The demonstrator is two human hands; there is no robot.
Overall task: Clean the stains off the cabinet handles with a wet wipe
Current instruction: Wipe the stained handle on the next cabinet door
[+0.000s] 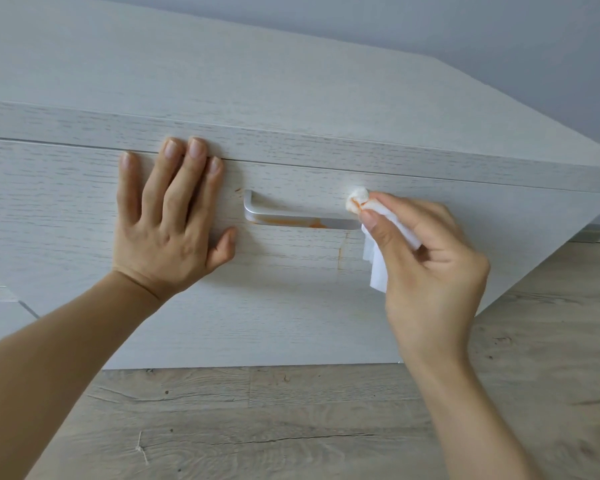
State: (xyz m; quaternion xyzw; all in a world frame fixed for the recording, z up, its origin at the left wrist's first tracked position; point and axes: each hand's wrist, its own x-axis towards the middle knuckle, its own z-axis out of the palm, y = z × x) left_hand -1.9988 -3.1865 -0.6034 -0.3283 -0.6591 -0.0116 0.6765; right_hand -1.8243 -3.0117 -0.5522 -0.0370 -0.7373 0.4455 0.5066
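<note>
A silver bar handle [291,216] is fixed across the whitewashed drawer front [66,209]. Orange stains smear the lower edge of its bar near the middle. A faint orange streak runs down the wood below its right end. My right hand [430,268] pinches a white wet wipe [357,199] between thumb and fingers. The wipe's bunched tip, tinted orange, touches the handle's right end, which it hides. The rest of the wipe hangs below my fingers. My left hand [170,216] presses flat on the drawer front just left of the handle, fingers straight.
The cabinet top [222,81] stretches away above the drawer to a grey wall [465,26]. Wood-look flooring [257,420] lies below the cabinet and to its right. A second drawer seam shows at the lower left.
</note>
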